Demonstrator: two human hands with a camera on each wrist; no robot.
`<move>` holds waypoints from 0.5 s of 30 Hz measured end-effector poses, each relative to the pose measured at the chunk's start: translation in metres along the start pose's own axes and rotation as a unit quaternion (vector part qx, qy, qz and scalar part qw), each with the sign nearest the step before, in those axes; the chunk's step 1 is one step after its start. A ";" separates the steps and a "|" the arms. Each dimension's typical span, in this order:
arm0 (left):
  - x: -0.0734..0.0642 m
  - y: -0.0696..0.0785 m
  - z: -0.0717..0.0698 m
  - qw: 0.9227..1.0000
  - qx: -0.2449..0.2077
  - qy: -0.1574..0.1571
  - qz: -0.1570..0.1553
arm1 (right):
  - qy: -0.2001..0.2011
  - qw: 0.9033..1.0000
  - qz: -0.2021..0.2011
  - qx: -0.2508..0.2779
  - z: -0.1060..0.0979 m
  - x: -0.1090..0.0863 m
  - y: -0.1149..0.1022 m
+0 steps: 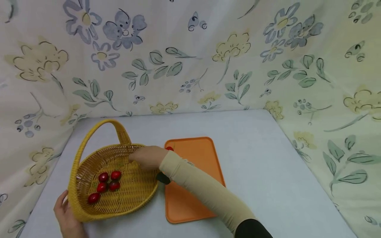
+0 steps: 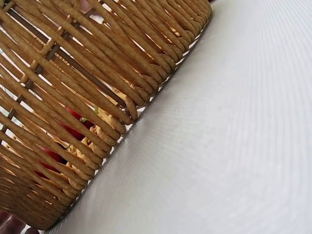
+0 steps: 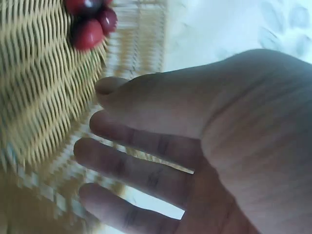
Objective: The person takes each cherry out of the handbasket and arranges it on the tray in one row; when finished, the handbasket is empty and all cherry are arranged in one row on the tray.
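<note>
A yellow wicker basket [image 1: 140,195] with a tall arched handle stands at the left of the table. Several small, shiny red fruits [image 1: 102,187] lie together on its woven floor. My right hand [image 1: 150,157] is over the basket's right side; in the right wrist view its fingers [image 3: 131,165] are spread and loosely bent, with nothing between them. At the basket's left end, my left hand [image 1: 68,216] rests its fingers against the outer wall, partly hidden by it. Another red fruit [image 1: 169,148] shows on the orange tray [image 1: 196,211], partly covered by my right arm.
The orange tray lies flat just right of the basket, and my right sleeve [image 1: 205,185] crosses it. A white cloth [image 1: 268,172] covers the table. Flower-patterned fabric [image 1: 190,66] hangs along the table's back and sides.
</note>
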State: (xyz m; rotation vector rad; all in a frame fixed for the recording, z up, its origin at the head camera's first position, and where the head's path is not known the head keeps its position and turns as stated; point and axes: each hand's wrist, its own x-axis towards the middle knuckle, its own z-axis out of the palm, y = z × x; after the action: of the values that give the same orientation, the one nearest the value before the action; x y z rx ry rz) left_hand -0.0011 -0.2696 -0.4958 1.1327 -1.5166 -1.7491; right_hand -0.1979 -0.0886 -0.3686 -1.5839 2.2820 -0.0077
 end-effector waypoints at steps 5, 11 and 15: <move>0.006 0.000 -0.003 1.000 -0.022 -0.004 -0.008 | -0.050 0.999 -0.007 0.002 0.004 0.049 -0.019; 0.007 0.004 -0.003 0.999 -0.040 -0.008 -0.023 | -0.063 0.998 0.009 -0.010 0.019 0.083 -0.037; 0.005 0.002 -0.005 0.998 -0.056 -0.010 -0.002 | -0.069 0.997 0.000 -0.029 0.030 0.094 -0.043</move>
State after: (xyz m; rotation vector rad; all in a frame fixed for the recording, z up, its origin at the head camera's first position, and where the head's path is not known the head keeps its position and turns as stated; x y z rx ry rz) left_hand 0.0005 -0.2769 -0.4956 1.0667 -1.4082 -1.8297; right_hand -0.1783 -0.1839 -0.4152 -1.5614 2.1944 0.1644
